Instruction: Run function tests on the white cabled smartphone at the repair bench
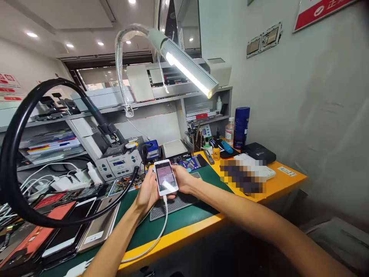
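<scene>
A white smartphone [166,177] is held upright, its lit screen facing me, above the green work mat [209,179]. My left hand [148,188] wraps round its left edge and back. On the phone's right side, my right hand [183,179] grips the edge, its fingers partly hidden behind. Into the bottom of the phone runs a white charging cable [165,219], which loops down over the front edge of the desk. Below the hands a grey perforated plate [170,206] lies on the mat.
A thick black hose [11,154] arcs across the left, over several phones and tablets [98,227]. Behind stands a rework station [119,164]. A lit lamp [187,67] hangs overhead. Bottles and a blue can [241,127] stand at the back right of the orange desk [284,181].
</scene>
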The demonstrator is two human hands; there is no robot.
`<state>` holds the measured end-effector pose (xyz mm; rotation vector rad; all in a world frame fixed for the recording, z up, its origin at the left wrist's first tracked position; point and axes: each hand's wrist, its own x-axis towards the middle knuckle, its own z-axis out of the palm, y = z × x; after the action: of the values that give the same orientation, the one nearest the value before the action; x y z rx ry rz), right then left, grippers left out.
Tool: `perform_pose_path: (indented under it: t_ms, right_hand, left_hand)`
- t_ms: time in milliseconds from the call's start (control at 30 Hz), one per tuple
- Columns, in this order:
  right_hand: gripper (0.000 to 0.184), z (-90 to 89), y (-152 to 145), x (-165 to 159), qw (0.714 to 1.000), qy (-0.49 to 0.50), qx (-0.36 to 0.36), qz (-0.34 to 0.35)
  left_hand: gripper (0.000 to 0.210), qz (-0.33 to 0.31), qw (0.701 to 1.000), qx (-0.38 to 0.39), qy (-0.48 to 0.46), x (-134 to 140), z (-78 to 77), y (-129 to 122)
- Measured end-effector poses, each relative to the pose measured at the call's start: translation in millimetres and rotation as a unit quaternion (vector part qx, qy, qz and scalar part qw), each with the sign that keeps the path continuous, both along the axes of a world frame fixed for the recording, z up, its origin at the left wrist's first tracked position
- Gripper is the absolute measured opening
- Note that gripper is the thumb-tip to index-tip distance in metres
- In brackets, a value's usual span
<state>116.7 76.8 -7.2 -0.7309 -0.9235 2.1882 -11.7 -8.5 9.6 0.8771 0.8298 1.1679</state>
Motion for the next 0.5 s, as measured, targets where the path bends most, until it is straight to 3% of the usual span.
perform_pose_path:
  t_ms: [167,267,367,500]
  right_hand:
    - [0.027,-0.2,4,1,0.998,0.042,-0.034,0.009]
    - [0.027,-1.3,11,2,0.996,0.074,-0.054,0.016]
    - [0.027,-0.6,18,4,0.991,0.114,-0.067,0.023]
    - [0.029,1.8,26,9,0.982,0.175,-0.071,0.033]
  left_hand:
    - [0.069,0.01,0.986,0.003,0.169,-2,-0.1,-2]
    - [0.078,0.092,0.959,-0.018,0.267,-4,3.0,0]
    - [0.071,0.167,0.935,0.001,0.312,-4,10.4,2]
    - [0.053,0.22,0.916,0.077,0.328,-4,30.8,-3]
